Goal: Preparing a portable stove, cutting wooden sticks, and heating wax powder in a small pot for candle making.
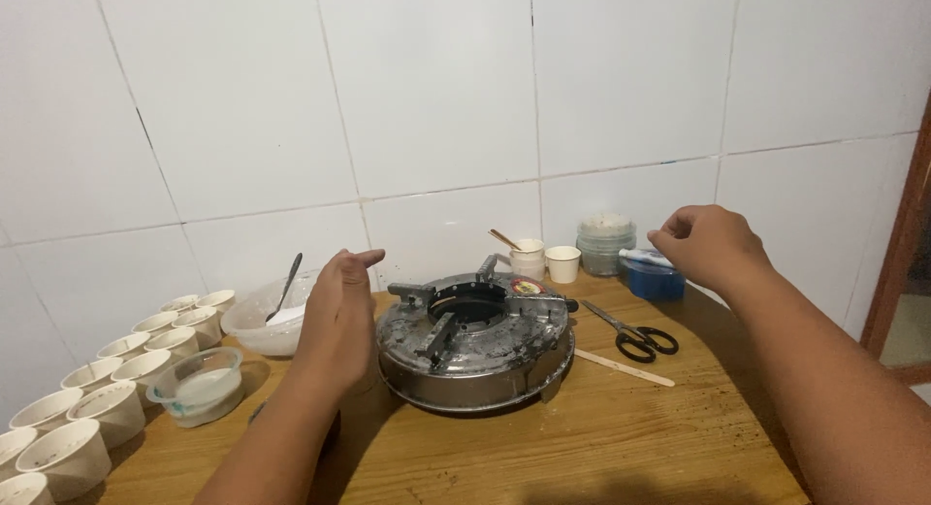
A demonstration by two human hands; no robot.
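We list a wooden table [621, 437] set against a white tiled wall [436, 88].

Centre: one round metal stove burner [473, 340], shallow, grey and soiled, with a dark open middle and metal arms across its top.

Left hand [337, 316]: raised on edge just left of the burner, fingers straight and together, its grip open and holding nothing. We cannot tell whether it touches the burner's side.

Right hand [710, 243]: lifted at the back right, above a blue tub [655, 282] with a white and blue tube [645, 259] lying on it. The fingers curl downward towards the tube; we cannot tell whether the grip has closed on anything.

Right of the burner: black-handled scissors [632, 335] lying flat, and a flat wooden stick [626, 367] just in front of them, apart from both.

Back row by the wall: two small white cups [545, 262], one with a wooden stick standing in it, and a clear lidded jar [605, 243].

Left side: a clear bowl [267, 321] holding a dark spoon [286, 284]; a small clear cup of white liquid [202, 386]; rows of white paper cups [107, 389] running along the table's left edge, close together, well apart from the burner.
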